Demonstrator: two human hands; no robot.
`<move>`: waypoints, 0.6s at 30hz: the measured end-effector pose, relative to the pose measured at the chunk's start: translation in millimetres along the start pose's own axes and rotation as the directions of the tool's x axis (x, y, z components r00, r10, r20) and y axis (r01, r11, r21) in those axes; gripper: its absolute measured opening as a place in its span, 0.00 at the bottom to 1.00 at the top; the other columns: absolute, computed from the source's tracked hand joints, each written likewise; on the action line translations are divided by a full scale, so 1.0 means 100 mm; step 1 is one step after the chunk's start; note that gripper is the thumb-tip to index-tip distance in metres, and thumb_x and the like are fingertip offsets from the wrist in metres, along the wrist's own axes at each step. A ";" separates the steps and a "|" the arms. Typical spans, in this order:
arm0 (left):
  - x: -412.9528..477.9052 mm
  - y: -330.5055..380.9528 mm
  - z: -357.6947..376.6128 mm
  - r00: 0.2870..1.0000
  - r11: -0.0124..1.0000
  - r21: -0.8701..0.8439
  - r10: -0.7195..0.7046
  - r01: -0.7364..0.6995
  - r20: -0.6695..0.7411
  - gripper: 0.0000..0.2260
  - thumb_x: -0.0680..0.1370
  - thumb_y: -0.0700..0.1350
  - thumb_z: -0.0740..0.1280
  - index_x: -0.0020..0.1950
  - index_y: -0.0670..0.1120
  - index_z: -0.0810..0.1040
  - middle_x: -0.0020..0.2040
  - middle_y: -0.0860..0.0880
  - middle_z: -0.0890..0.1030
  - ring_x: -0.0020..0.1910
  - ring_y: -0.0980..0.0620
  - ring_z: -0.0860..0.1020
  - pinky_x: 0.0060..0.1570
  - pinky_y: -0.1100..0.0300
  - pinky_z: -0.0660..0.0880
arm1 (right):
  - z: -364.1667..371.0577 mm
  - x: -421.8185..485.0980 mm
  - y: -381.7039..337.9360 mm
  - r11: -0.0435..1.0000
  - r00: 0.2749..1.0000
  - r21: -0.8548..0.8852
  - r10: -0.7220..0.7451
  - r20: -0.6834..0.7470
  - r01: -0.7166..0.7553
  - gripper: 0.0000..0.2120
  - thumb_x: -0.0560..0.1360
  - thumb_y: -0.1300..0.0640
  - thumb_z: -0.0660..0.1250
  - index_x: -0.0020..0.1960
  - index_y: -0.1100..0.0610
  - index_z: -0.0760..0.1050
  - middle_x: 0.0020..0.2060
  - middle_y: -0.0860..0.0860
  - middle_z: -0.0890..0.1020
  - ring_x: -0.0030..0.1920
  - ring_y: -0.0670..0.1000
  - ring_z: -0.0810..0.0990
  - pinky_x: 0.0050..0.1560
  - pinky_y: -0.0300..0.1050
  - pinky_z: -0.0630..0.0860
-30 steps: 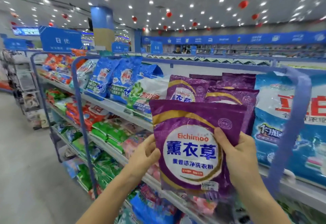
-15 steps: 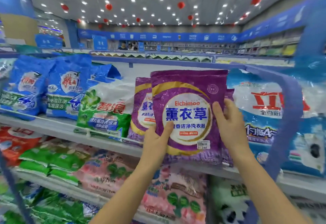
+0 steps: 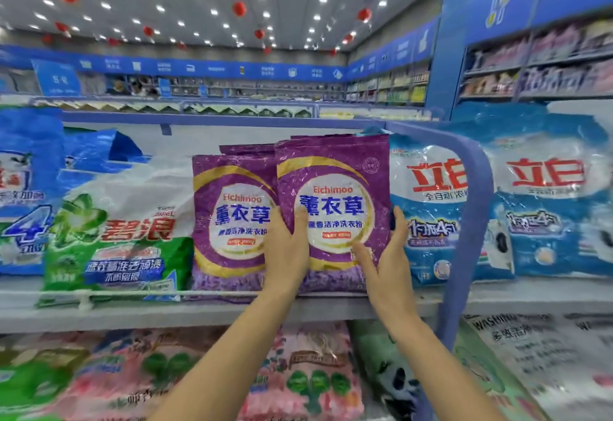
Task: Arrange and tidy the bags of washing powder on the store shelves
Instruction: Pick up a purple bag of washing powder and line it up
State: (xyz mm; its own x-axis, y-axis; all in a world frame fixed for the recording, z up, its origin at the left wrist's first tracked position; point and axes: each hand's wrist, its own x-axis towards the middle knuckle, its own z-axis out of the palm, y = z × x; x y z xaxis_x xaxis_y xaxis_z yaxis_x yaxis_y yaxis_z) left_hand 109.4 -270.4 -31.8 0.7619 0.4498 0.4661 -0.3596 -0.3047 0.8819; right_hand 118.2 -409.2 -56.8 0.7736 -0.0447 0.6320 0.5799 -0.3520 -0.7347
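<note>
A purple Eichimoo washing powder bag (image 3: 335, 188) stands upright on the top shelf (image 3: 212, 313), its bottom edge resting on the shelf. My left hand (image 3: 290, 251) grips its left edge, thumb on the front. My right hand (image 3: 386, 254) holds its right edge, thumb across the lower front and fingers behind. A second purple bag (image 3: 232, 218) stands just left of it, with another partly hidden behind.
A green and white bag (image 3: 122, 231) and blue bags (image 3: 26, 195) stand to the left. Blue and white bags (image 3: 431, 211) fill the right, beyond a blue metal divider frame (image 3: 471, 221). Pink and green bags (image 3: 311, 377) lie on the shelf below.
Both hands have carried the purple bag up and right, and it now stands on the shelf beside the other purple bag. The view has turned to face the shelf.
</note>
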 end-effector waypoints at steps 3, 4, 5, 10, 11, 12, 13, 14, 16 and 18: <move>0.07 -0.02 0.05 0.993 0.994 0.045 0.103 -0.100 -0.053 0.08 0.81 0.53 0.57 0.58 0.52 0.67 0.49 0.61 0.75 0.47 0.67 0.74 0.52 0.61 0.74 | 0.05 0.03 0.06 0.994 1.000 -0.106 -0.031 0.004 0.031 0.36 0.76 0.50 0.64 0.76 0.50 0.48 0.72 0.48 0.63 0.67 0.42 0.63 0.65 0.38 0.62; 0.09 -0.03 0.07 0.988 0.989 0.062 0.137 -0.132 -0.074 0.07 0.81 0.53 0.57 0.55 0.50 0.68 0.46 0.57 0.77 0.44 0.60 0.77 0.47 0.57 0.77 | 0.07 0.06 0.08 0.988 0.999 -0.144 -0.046 0.004 0.046 0.35 0.76 0.50 0.64 0.76 0.51 0.48 0.73 0.50 0.63 0.67 0.42 0.62 0.65 0.40 0.61; 0.12 -0.04 0.09 0.982 0.984 0.083 0.166 -0.158 -0.090 0.08 0.81 0.52 0.57 0.53 0.49 0.68 0.43 0.55 0.77 0.41 0.57 0.77 0.41 0.56 0.77 | 0.08 0.09 0.10 0.981 0.998 -0.183 -0.064 0.004 0.064 0.35 0.76 0.49 0.63 0.77 0.51 0.48 0.73 0.52 0.63 0.68 0.43 0.62 0.65 0.41 0.60; 0.31 -0.07 0.24 0.966 0.963 0.169 0.229 -0.208 -0.118 0.13 0.81 0.53 0.55 0.53 0.44 0.70 0.37 0.56 0.75 0.33 0.58 0.74 0.30 0.66 0.70 | 0.08 0.32 0.11 0.943 0.993 -0.313 -0.112 0.020 0.113 0.35 0.75 0.43 0.57 0.76 0.55 0.50 0.70 0.59 0.66 0.70 0.58 0.65 0.67 0.54 0.64; 0.33 -0.07 0.26 0.965 0.962 0.178 0.231 -0.208 -0.120 0.14 0.81 0.54 0.55 0.54 0.43 0.70 0.37 0.55 0.75 0.32 0.58 0.73 0.30 0.66 0.68 | 0.08 0.34 0.10 0.939 0.993 -0.326 -0.113 0.023 0.114 0.34 0.76 0.44 0.58 0.76 0.55 0.51 0.68 0.60 0.67 0.68 0.59 0.67 0.65 0.54 0.66; 0.34 -0.08 0.27 0.964 0.960 0.182 0.236 -0.212 -0.122 0.16 0.81 0.54 0.54 0.55 0.42 0.70 0.37 0.54 0.75 0.32 0.57 0.73 0.29 0.67 0.67 | 0.07 0.35 0.09 0.934 0.994 -0.339 -0.109 0.029 0.113 0.33 0.77 0.46 0.60 0.76 0.56 0.51 0.67 0.61 0.69 0.66 0.59 0.68 0.64 0.54 0.67; 0.31 -0.09 0.27 0.962 0.959 0.179 0.245 -0.222 -0.120 0.17 0.81 0.55 0.54 0.56 0.42 0.70 0.38 0.54 0.74 0.32 0.57 0.73 0.29 0.70 0.66 | 0.06 0.33 0.09 0.930 0.994 -0.352 -0.097 0.040 0.105 0.33 0.77 0.48 0.61 0.76 0.56 0.52 0.66 0.61 0.69 0.66 0.60 0.68 0.64 0.54 0.67; 0.27 -0.10 0.25 0.960 0.957 0.171 0.255 -0.234 -0.112 0.17 0.81 0.55 0.54 0.57 0.41 0.69 0.38 0.54 0.74 0.33 0.56 0.72 0.28 0.72 0.66 | 0.04 0.30 0.09 0.926 0.995 -0.366 -0.080 0.052 0.093 0.33 0.77 0.49 0.62 0.76 0.56 0.51 0.66 0.61 0.69 0.66 0.60 0.68 0.63 0.55 0.67; 0.13 -0.14 0.21 0.960 0.955 0.158 0.265 -0.250 -0.085 0.16 0.81 0.53 0.55 0.61 0.42 0.68 0.42 0.59 0.74 0.38 0.59 0.75 0.33 0.76 0.68 | 0.01 0.16 0.12 0.912 0.996 -0.402 -0.056 0.063 0.077 0.33 0.77 0.50 0.63 0.76 0.55 0.52 0.63 0.60 0.70 0.62 0.60 0.70 0.60 0.55 0.69; -0.02 -0.21 0.18 0.962 0.950 0.180 0.269 -0.256 -0.055 0.21 0.81 0.53 0.56 0.70 0.44 0.62 0.58 0.63 0.72 0.53 0.69 0.72 0.47 0.83 0.64 | -0.04 -0.01 0.15 0.880 0.994 -0.463 -0.083 0.078 0.109 0.31 0.77 0.49 0.63 0.76 0.55 0.54 0.56 0.58 0.73 0.55 0.59 0.73 0.53 0.54 0.72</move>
State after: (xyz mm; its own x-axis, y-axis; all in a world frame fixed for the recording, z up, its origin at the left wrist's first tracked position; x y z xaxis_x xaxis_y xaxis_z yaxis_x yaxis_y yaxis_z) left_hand 125.1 -279.5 -52.8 0.6061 0.3966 0.6895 -0.4393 -0.5557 0.7058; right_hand 125.0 -417.9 -67.1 0.7407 0.0572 0.6694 0.4766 -0.7470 -0.4634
